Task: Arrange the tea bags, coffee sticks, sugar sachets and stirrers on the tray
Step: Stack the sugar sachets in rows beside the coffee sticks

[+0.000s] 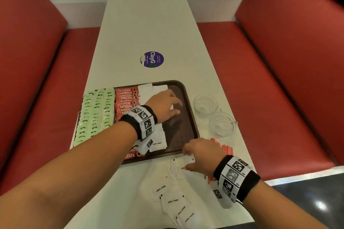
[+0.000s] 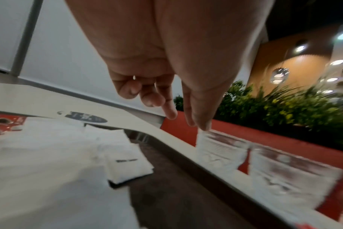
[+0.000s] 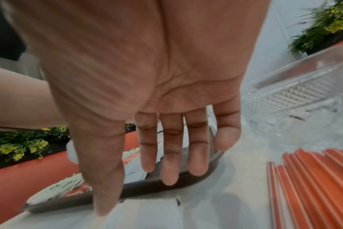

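Note:
A dark brown tray point(image 1: 178, 128) holds rows of green tea bags point(image 1: 95, 113), red coffee sticks point(image 1: 126, 98) and white sugar sachets point(image 1: 149, 93). My left hand point(image 1: 176, 106) hovers over the sachets on the tray, fingers loosely bent and holding nothing point(image 2: 166, 108). Loose sugar sachets point(image 1: 176, 201) lie on the table in front of the tray. My right hand point(image 1: 186, 158) reaches down onto the nearest of them by the tray's front rim point(image 3: 147, 186), fingers point(image 3: 172, 155) straight. Red stirrers point(image 1: 225, 149) lie beside that hand, and fill the right of the right wrist view point(image 3: 313, 186).
Two empty glass cups point(image 1: 204, 106) point(image 1: 222, 123) stand right of the tray, close to the table's right edge. A round purple sticker point(image 1: 152, 59) marks the white table beyond the tray. Red bench seats point(image 1: 279, 80) flank both sides.

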Demonstrator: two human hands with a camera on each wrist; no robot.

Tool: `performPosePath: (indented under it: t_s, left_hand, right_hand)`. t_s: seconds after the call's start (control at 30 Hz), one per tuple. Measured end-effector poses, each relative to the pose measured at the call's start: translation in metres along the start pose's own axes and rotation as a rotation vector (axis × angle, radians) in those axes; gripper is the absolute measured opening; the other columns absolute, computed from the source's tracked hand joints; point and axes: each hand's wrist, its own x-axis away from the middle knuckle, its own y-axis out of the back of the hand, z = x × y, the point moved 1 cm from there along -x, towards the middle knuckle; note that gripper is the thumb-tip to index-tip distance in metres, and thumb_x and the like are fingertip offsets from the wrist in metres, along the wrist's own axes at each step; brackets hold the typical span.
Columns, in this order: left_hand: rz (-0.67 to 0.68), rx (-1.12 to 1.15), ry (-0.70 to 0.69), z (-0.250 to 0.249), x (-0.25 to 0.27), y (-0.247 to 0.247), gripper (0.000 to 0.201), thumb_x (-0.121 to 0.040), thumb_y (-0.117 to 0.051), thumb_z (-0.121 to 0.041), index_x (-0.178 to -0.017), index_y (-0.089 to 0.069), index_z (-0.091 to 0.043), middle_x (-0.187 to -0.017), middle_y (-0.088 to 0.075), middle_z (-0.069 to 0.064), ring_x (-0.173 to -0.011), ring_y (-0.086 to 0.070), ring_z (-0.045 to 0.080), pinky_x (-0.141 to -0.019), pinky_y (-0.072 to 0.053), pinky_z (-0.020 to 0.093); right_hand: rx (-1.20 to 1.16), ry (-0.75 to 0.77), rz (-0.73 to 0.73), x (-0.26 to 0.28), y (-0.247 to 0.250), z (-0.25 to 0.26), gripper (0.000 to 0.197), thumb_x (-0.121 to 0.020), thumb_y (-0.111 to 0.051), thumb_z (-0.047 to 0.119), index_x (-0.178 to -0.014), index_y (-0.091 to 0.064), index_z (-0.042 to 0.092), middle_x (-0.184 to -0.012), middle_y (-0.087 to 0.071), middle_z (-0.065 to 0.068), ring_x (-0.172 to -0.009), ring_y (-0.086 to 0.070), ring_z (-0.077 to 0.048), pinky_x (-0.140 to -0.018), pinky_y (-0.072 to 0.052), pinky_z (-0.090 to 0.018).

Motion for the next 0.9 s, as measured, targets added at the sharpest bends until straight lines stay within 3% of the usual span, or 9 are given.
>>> performPosePath:
  t_s: [0.2,0.27,0.37,0.5,0.63,0.77,0.9]
  left_hand:
    - [0.154,-0.101,-0.069,-0.042,0.066,-0.023,0.022,-0.092,-0.060,-0.046,-0.107,-0.069,-0.033,-0.095,-0.051,-0.010,-0.097,-0.055,0.016,-0.082,-0.046,0.033]
    - [0.234,-0.169,-0.069,-0.049,0.083,-0.036,0.026,-0.090,-0.061,-0.050,-0.105,-0.069,-0.031,-0.097,-0.056,-0.006,-0.096,-0.057,0.018,-0.081,-0.048,0.035]
    - [0.318,-0.258,-0.042,-0.055,0.101,-0.059,0.042,-0.087,-0.061,-0.056,-0.116,-0.066,-0.026,-0.107,-0.062,0.001,-0.100,-0.060,0.023,-0.085,-0.051,0.038]
    - [0.308,-0.325,-0.005,-0.057,0.115,-0.080,0.052,-0.085,-0.061,-0.062,-0.119,-0.062,-0.022,-0.111,-0.064,0.005,-0.102,-0.062,0.027,-0.083,-0.048,0.039]
    - [0.279,-0.310,0.042,-0.062,0.119,-0.086,0.049,-0.087,-0.064,-0.054,-0.119,-0.061,-0.017,-0.115,-0.065,0.007,-0.105,-0.062,0.028,-0.088,-0.048,0.040]
    - [0.257,-0.190,0.067,-0.062,0.121,-0.083,0.044,-0.084,-0.071,-0.047,-0.116,-0.060,-0.018,-0.112,-0.063,0.005,-0.102,-0.062,0.026,-0.087,-0.051,0.039]
    - [0.233,-0.081,0.039,-0.057,0.122,-0.078,0.027,-0.082,-0.074,-0.038,-0.101,-0.061,-0.023,-0.100,-0.051,-0.002,-0.092,-0.055,0.019,-0.077,-0.046,0.031]
  right_hand:
    - [0.068,-0.041,-0.026,0.006,-0.015,0.004,0.042,-0.086,-0.068,0.045,-0.122,-0.061,0.025,-0.118,-0.063,0.003,-0.107,-0.059,-0.020,-0.087,-0.050,-0.034]
    - [0.104,-0.046,-0.022,0.005,-0.019,0.005,0.043,-0.085,-0.069,0.046,-0.122,-0.062,0.023,-0.118,-0.063,0.001,-0.107,-0.060,-0.022,-0.088,-0.051,-0.037]
    - [0.138,-0.050,-0.019,0.005,-0.026,0.007,0.043,-0.083,-0.071,0.047,-0.118,-0.062,0.024,-0.114,-0.064,0.001,-0.106,-0.061,-0.023,-0.086,-0.051,-0.037]
    - [0.112,-0.064,-0.025,0.003,-0.033,0.008,0.051,-0.083,-0.073,0.045,-0.127,-0.056,0.024,-0.116,-0.062,0.000,-0.107,-0.060,-0.023,-0.090,-0.050,-0.038]
    - [0.107,-0.050,-0.035,0.005,-0.035,0.010,0.056,-0.083,-0.074,0.045,-0.133,-0.053,0.031,-0.117,-0.063,0.000,-0.109,-0.060,-0.024,-0.092,-0.049,-0.039]
    - [0.141,-0.037,-0.015,0.007,-0.034,0.015,0.047,-0.084,-0.072,0.044,-0.127,-0.056,0.033,-0.119,-0.062,0.001,-0.112,-0.059,-0.023,-0.094,-0.046,-0.041]
    - [0.143,-0.053,-0.004,0.007,-0.031,0.021,0.036,-0.087,-0.070,0.045,-0.116,-0.061,0.026,-0.113,-0.059,0.001,-0.106,-0.058,-0.023,-0.091,-0.045,-0.039]
